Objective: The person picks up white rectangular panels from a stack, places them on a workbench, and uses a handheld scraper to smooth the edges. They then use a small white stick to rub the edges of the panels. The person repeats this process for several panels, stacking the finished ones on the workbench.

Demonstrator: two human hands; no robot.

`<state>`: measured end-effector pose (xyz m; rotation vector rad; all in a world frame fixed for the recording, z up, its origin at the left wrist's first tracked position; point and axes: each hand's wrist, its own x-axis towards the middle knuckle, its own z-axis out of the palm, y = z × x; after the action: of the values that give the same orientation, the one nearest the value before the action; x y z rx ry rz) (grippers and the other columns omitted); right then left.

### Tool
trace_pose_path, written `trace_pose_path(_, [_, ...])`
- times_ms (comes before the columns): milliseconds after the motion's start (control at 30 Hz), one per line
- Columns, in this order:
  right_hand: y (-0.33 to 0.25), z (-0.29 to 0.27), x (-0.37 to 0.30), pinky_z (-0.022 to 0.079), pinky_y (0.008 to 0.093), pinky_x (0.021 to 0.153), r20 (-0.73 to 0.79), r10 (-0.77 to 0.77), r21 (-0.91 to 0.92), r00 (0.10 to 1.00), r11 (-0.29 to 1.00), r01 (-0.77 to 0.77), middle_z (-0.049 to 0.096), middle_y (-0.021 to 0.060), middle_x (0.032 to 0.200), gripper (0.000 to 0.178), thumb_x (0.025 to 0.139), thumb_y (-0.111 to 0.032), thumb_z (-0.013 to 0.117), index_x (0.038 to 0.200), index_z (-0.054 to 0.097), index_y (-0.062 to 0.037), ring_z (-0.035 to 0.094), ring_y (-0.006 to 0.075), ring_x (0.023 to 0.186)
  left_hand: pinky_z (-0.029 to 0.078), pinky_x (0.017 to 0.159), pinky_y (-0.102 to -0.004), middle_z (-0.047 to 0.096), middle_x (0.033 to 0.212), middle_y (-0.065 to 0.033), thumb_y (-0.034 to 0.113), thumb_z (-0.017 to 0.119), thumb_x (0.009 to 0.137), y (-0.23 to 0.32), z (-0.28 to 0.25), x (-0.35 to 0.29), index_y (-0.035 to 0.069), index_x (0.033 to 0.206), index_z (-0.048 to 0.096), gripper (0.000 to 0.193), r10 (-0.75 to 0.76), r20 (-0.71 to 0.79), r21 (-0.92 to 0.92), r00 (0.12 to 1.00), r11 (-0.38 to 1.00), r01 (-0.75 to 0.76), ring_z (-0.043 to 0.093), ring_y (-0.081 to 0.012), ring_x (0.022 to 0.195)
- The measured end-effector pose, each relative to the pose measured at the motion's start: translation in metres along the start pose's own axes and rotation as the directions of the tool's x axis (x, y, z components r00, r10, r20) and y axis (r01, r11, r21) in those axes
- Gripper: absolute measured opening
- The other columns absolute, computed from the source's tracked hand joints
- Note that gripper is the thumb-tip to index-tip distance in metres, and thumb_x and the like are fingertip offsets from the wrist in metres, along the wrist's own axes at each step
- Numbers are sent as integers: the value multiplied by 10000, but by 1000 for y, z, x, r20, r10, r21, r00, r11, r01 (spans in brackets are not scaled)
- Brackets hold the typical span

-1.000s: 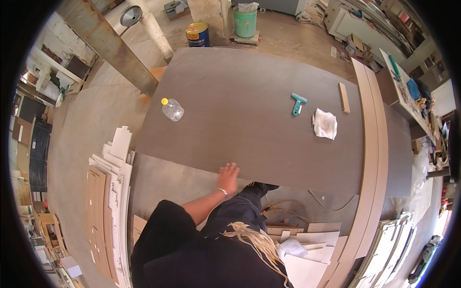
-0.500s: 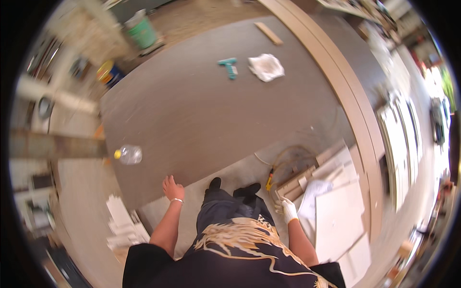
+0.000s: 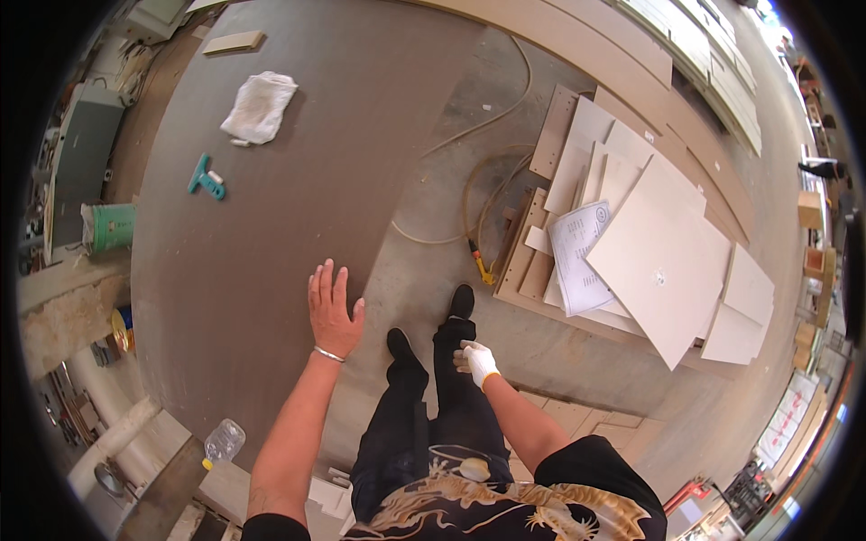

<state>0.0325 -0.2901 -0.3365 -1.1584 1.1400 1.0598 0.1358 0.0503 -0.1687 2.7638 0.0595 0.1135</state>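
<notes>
My left hand (image 3: pixel 335 311), bare with a bracelet at the wrist, is open over the near right edge of a large brown tabletop (image 3: pixel 289 198). Its fingers point away from me, and whether the palm rests on the surface I cannot tell. My right hand (image 3: pixel 477 362), in a white glove, hangs in front of my right leg, fingers loosely bent and nothing visible in them. Farther along the tabletop lie a teal T-shaped scraper (image 3: pixel 207 178), a folded white cloth (image 3: pixel 260 108) and a short pale wooden strip (image 3: pixel 233 42).
Right of me, pale panels (image 3: pixel 663 257) are stacked with a printed sheet (image 3: pixel 580 257) on them. A hose (image 3: pixel 469 194) with a yellow air gun (image 3: pixel 483 268) loops across the floor. A clear bottle (image 3: pixel 225 440) lies at lower left; a green bucket (image 3: pixel 112 227) stands at left.
My view has swung right, bringing the panel stack closer to the middle. My left hand now reaches farther over the tabletop; my gloved right hand has come in front of my leg.
</notes>
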Motion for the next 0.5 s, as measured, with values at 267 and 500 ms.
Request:
trace_pose_path(267, [-39, 2, 266, 588, 533, 821, 22, 179, 760, 984, 636, -133, 627, 169, 1288, 246, 1014, -141, 444, 1240, 531, -100, 646, 401, 1115, 240, 1227, -609, 301, 1619, -303, 147, 659, 833, 6, 42, 50, -63, 1527, 359, 785, 73, 138, 219, 988, 970, -102, 301, -510, 1483])
trace_pose_path(500, [-83, 3, 449, 590, 567, 814, -123, 110, 979, 986, 174, 102, 610, 162, 1192, 334, 1052, -384, 500, 1190, 495, -80, 640, 405, 1120, 209, 1218, -611, 251, 1609, -360, 234, 616, 909, -2, 35, 39, -64, 1570, 246, 814, 21, 227, 329, 974, 939, -97, 256, -519, 1506])
